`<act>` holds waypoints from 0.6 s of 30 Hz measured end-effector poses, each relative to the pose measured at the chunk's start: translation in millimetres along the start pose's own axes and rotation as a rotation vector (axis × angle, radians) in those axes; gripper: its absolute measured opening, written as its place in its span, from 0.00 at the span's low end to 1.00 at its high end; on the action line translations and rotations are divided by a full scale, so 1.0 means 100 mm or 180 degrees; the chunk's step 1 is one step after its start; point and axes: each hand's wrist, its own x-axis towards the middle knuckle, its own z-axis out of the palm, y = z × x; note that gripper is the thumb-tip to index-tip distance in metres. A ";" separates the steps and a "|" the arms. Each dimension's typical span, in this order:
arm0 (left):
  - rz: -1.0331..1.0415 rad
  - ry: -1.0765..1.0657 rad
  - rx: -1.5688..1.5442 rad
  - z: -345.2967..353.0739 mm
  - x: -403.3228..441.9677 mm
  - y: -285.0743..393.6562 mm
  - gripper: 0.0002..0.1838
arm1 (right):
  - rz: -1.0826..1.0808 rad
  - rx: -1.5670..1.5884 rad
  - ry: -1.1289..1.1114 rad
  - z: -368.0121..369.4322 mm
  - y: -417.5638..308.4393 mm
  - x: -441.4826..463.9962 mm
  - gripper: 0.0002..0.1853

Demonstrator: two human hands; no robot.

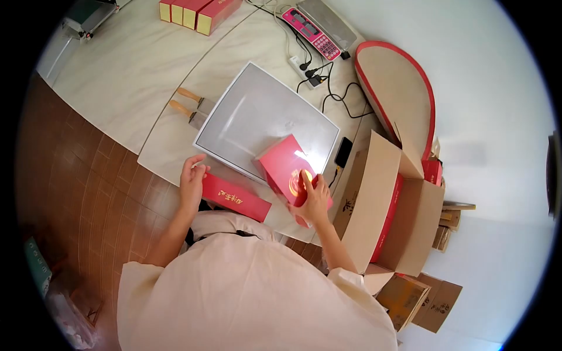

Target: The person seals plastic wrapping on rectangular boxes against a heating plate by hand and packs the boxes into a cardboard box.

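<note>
My right hand [314, 200] grips a red gift box [284, 161] with a round gold emblem, the fingers lying over its printed face. This box is tilted and overlaps the near corner of a silver flat-topped device [266, 111]. To the left, a long red box [235, 198] with gold characters lies near the table's front edge. My left hand [192, 178] is at its left end, fingers loosely curved and apart; whether they touch the box I cannot tell.
An open cardboard carton [374, 205] with red boxes inside stands at the right. Several red boxes [199, 13] are at the table's back. A pink scale [310, 33], a power strip [305, 71], cables, a black phone [343, 151] and wooden-handled tools [182, 107] surround the silver device.
</note>
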 end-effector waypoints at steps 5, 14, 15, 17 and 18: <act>-0.0070 -0.0244 -0.0034 -0.03 0.04 -0.01 0.13 | 0.0572 0.1898 -0.0497 -0.18 0.23 -0.30 0.53; -0.0179 -0.2274 -0.0443 0.69 -0.13 0.55 0.30 | 0.0856 0.7964 -0.0661 0.27 -0.12 -0.41 0.43; -0.0118 -0.2487 -0.0543 0.74 -0.17 0.64 0.32 | 0.0985 0.8024 -0.0500 0.32 -0.27 -0.43 0.43; -0.0215 -0.2465 -0.0291 0.76 -0.25 0.83 0.36 | 0.1186 0.8087 -0.0250 0.40 -0.51 -0.48 0.43; -0.0293 -0.2460 -0.0364 0.75 -0.26 0.90 0.37 | 0.1271 0.8088 -0.0149 0.44 -0.60 -0.50 0.43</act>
